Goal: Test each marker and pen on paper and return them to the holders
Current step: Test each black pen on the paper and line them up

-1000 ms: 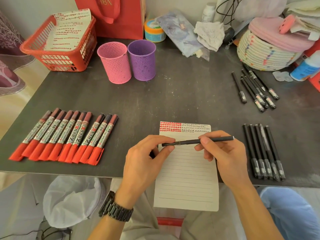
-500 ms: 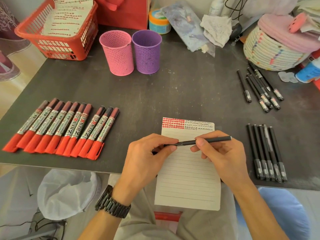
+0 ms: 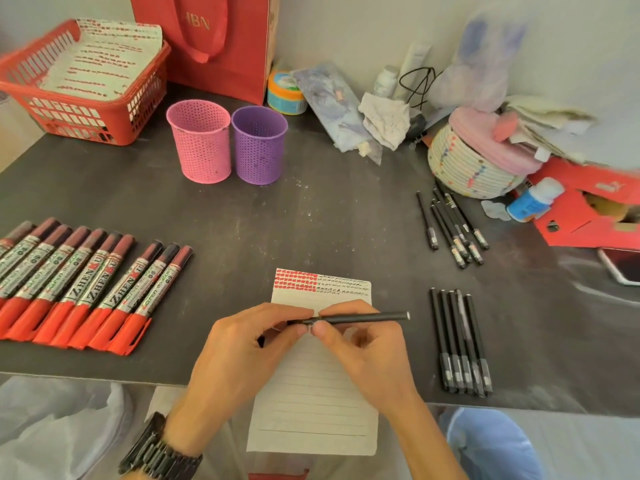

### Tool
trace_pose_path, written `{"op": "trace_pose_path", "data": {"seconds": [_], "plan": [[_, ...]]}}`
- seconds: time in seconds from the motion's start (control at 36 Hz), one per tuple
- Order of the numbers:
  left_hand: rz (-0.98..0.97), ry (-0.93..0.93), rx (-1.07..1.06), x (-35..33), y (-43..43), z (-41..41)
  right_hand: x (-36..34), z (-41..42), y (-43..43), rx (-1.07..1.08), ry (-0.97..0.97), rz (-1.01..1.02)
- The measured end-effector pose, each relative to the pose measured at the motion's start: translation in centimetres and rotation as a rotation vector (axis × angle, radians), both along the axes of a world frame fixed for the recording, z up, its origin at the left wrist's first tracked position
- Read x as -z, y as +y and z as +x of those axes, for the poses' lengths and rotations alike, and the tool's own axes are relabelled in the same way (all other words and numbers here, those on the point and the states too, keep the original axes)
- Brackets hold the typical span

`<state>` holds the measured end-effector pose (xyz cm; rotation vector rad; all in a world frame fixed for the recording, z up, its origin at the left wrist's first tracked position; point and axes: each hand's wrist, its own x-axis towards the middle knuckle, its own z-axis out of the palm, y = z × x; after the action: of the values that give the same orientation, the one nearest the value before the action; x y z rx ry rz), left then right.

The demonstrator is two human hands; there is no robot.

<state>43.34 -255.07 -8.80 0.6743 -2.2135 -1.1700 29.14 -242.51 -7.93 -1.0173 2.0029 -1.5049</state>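
A black pen [image 3: 363, 317] lies level above the lined paper [image 3: 311, 410], held at both ends. My left hand [image 3: 242, 355] pinches its left end, and a small black piece shows under those fingers. My right hand [image 3: 367, 355] grips the barrel right beside it. Red and black test marks fill the paper's top lines. Several red markers [image 3: 86, 285] lie in a row at the left. Black pens lie in a near row [image 3: 460, 341] and a far bunch [image 3: 450, 226] at the right. The pink holder [image 3: 201, 147] and purple holder [image 3: 259, 147] stand at the back.
A red basket [image 3: 79, 109] with marked sheets and a red bag [image 3: 214, 39] stand at the back left. A woven basket [image 3: 467, 164], a glue bottle [image 3: 533, 199], red cardboard and a phone [image 3: 623, 268] crowd the right. The paper overhangs the table's front edge.
My two hands have closed together along the pen, hiding the thin tip that showed between them. The view has tilted up slightly.
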Motion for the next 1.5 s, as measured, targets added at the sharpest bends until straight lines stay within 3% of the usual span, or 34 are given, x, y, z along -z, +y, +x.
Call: {"op": "trace_pose_path", "data": {"seconds": [0.14,0.36,0.56,0.81,1.5], "plan": [[-0.069,-0.047,-0.081,0.2,-0.2,0.3,-1.3,-1.1,1.6,0.118,-0.108,-0.072],[-0.342,-0.299,-0.110,1.9,0.0,-0.7,-4.7,-7.3,9.2,0.365,-0.195,0.056],[-0.438,-0.348,-0.109,2.6,-0.3,-0.8,-7.2,-11.5,14.8,0.364,-0.102,0.392],[-0.473,-0.363,-0.111,2.7,-0.3,-0.8,-5.1,-13.1,16.1,0.325,0.064,0.761],[-0.463,-0.367,-0.096,2.2,-0.1,-0.7,-2.9,-13.7,15.0,0.291,0.152,0.773]]}}
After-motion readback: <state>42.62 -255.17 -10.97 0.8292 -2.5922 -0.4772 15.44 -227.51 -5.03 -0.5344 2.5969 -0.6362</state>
